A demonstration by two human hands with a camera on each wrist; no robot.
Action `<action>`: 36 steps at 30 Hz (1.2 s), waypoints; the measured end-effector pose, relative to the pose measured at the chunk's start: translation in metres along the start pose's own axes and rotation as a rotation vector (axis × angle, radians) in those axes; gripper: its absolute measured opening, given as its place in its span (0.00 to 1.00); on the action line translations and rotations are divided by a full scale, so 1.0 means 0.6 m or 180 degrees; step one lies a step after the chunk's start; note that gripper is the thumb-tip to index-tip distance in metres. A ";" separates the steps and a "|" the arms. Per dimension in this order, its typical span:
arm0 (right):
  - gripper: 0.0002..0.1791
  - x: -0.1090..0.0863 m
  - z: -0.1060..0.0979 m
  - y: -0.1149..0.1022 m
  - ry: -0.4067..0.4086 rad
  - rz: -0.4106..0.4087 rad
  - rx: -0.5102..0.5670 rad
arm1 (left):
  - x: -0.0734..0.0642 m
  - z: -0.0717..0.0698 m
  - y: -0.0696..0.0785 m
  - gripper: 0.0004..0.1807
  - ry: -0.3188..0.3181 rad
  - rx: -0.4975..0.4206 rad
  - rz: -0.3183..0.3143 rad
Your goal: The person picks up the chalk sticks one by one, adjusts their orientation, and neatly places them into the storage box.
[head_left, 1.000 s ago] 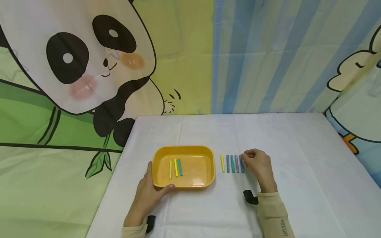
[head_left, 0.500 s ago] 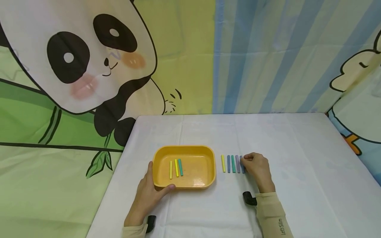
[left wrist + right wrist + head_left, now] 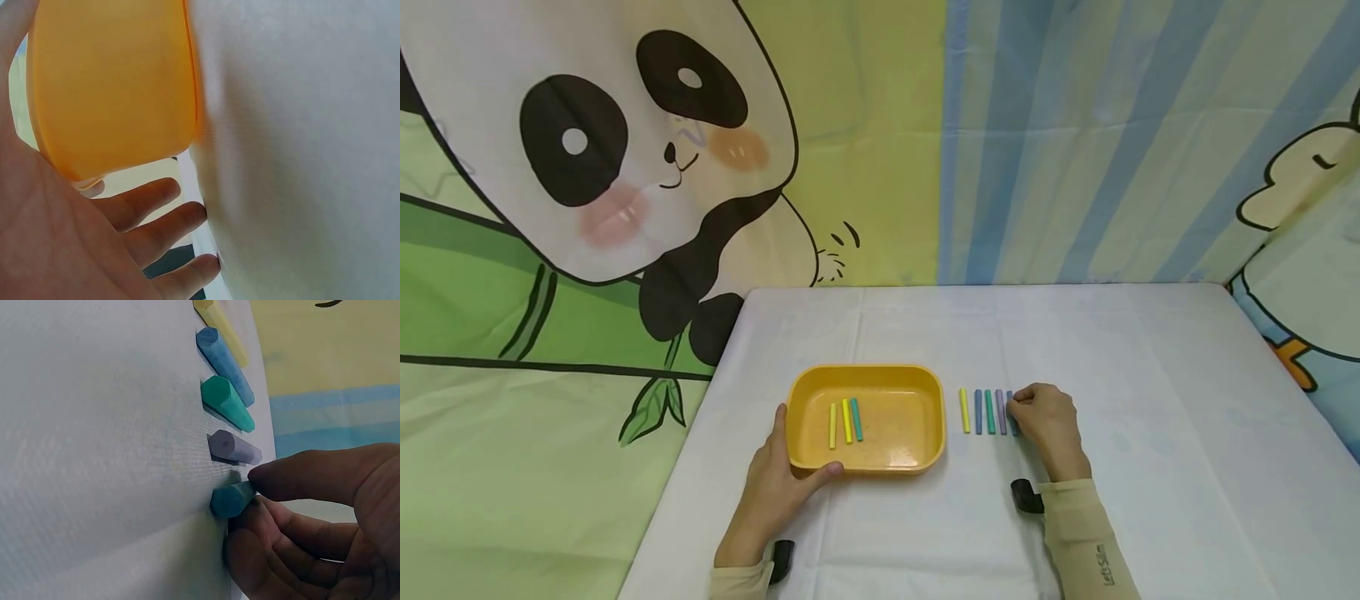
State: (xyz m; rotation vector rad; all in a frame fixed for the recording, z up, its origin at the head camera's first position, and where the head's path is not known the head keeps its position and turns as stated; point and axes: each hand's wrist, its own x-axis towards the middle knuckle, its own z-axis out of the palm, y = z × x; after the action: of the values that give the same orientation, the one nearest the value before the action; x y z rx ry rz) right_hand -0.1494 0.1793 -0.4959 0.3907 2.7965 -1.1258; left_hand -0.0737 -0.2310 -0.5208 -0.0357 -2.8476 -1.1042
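In the head view my left hand (image 3: 775, 492) holds the yellow-orange plastic tray (image 3: 917, 462) at its near left corner, thumb along the near rim and fingers at the left side. The left wrist view shows three fingers (image 3: 165, 234) stretched out below the tray wall (image 3: 112, 81). My right hand (image 3: 1048, 425) pinches a blue chalk stick (image 3: 231, 499) between thumb and fingertips, at the right end of a row. Beside it lie a purple chalk (image 3: 234, 447), a green chalk (image 3: 225, 403), another blue chalk (image 3: 225, 365) and a yellow chalk (image 3: 964, 411).
Inside the tray lie two yellow chalks, one of them at the left (image 3: 832, 426), and a green chalk (image 3: 857, 419). A white cloth (image 3: 1120, 350) covers the table. Behind it hangs a printed backdrop (image 3: 865, 125) with a panda.
My right hand has drawn slightly in and down onto the end blue chalk, its fingertips now around it. The left hand and the tray stay in place.
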 end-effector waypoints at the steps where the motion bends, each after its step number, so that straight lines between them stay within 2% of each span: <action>1: 0.16 0.000 0.000 -0.001 0.0002 -0.0018 -0.0021 | 0.000 0.000 0.000 0.72 0.0004 0.0000 0.0010; 16: 0.16 0.003 -0.010 -0.003 -0.0111 0.0072 -0.0058 | 0.001 -0.002 0.004 0.72 -0.0003 0.0006 0.0015; 23: 0.16 0.005 -0.014 0.003 -0.0036 0.0069 0.0005 | -0.001 -0.003 0.006 0.73 0.0003 0.0001 0.0009; 36: 0.18 0.003 -0.027 -0.024 -0.0058 0.0171 0.0459 | -0.002 -0.002 0.004 0.72 0.0005 -0.0012 -0.0002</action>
State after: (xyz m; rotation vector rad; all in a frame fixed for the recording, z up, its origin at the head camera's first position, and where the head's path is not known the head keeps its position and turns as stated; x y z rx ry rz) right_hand -0.1552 0.1807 -0.4749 0.4631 2.6805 -1.3162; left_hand -0.0720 -0.2301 -0.5185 -0.0343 -2.8442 -1.1092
